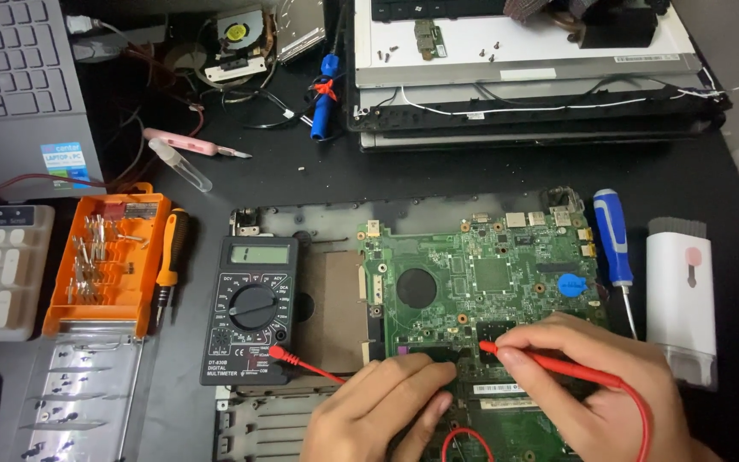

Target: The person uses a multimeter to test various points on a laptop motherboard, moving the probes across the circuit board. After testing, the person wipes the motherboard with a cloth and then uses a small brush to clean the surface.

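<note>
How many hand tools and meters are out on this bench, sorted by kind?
Screwdrivers: 3, blue-handled by the motherboard, blue one up top, orange-and-black one
Digital multimeter: 1
Red test probe, held in the right hand: 1
Orange bit set case: 1
Pink precision knife: 1
Total: 7

We see both our hands low, near the front edge of the table. Our left hand (378,406) lies knuckles up, fingers curled and pressed down. Just beside it, our right hand (596,385) pinches closed, fingertips (515,355) pointing left.
</note>
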